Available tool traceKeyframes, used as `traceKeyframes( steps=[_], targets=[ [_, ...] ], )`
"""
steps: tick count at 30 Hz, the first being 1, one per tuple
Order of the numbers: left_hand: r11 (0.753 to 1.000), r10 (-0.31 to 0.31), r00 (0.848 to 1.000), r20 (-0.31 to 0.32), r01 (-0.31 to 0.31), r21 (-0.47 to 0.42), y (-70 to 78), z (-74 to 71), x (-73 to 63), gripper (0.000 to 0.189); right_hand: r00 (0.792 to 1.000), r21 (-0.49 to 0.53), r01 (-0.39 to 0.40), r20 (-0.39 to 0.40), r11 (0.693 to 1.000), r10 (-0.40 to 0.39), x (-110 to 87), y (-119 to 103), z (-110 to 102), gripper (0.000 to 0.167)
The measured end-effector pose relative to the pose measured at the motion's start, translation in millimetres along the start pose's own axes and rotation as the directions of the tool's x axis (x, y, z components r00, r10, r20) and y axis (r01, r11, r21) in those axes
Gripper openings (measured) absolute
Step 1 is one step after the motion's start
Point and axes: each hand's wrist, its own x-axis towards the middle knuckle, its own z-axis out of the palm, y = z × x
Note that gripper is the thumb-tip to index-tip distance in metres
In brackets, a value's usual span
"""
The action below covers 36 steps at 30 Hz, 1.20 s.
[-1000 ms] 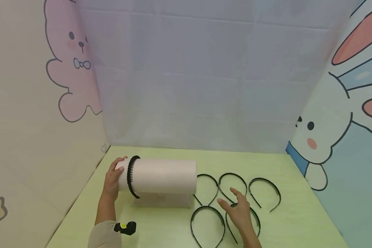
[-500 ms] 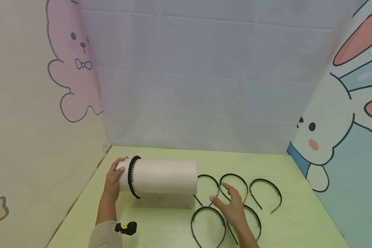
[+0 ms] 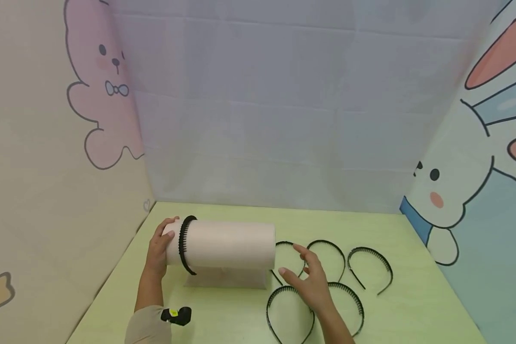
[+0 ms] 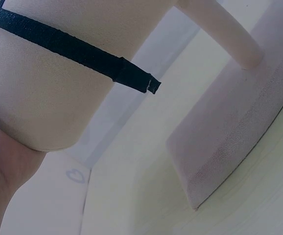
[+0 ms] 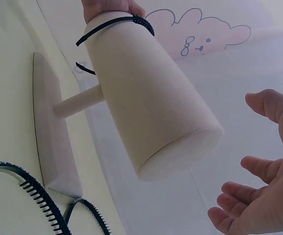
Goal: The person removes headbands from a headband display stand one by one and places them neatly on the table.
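A pale, padded roll-shaped headband stand [image 3: 232, 243] lies level on a post and flat base [image 4: 215, 137]. My left hand [image 3: 158, 248] grips its left end, the thumb on the near side. Close to that hand, a black toothed headband [image 3: 183, 246] sits around the roll; its free end [image 4: 136, 78] sticks out below in the left wrist view. My right hand [image 3: 311, 282] hovers over the loose headbands, right of the roll's free end, holding nothing. Its thumb and fingers are spread apart in the right wrist view. It partly covers the front-left headband [image 3: 267, 310].
More black headbands lie on the pale green table [image 3: 223, 320]: a back-left one [image 3: 284, 242], a back-middle one [image 3: 327, 241], a far-right one [image 3: 382, 260] and a front-right one [image 3: 361, 306]. Printed cloth walls [image 3: 249, 143] enclose the table's back and sides.
My right hand has moved left and slightly upward, from over the front-right headband toward the roll's right end. The left hand keeps its grip, and the headbands have stayed in place.
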Motion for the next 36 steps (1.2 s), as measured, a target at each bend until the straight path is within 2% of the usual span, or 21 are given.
traceKeyframes(
  steps=[5,12,20,36],
  targets=[
    [1.000,-0.017,1.000,0.001,0.017,0.007,-0.4,0.2,-0.7,0.031,0.999,0.030,0.033,0.023,0.999,-0.034,-3.3,-7.9,6.3,0.060],
    [1.000,-0.012,1.000,0.002,0.012,0.016,1.9,0.9,-0.4,0.031,0.991,0.045,0.127,0.048,0.991,-0.129,-1.6,-18.0,17.0,0.056],
    [1.000,0.010,1.000,0.003,-0.010,0.001,0.3,-1.4,-1.3,0.032,0.970,0.049,0.229,0.074,0.972,-0.233,4.8,-30.0,27.4,0.059],
    [0.999,0.043,0.999,0.004,-0.044,0.011,2.1,0.2,-0.9,0.032,0.941,0.090,0.290,0.157,0.953,-0.301,18.7,-45.9,51.9,0.060]
  ],
)
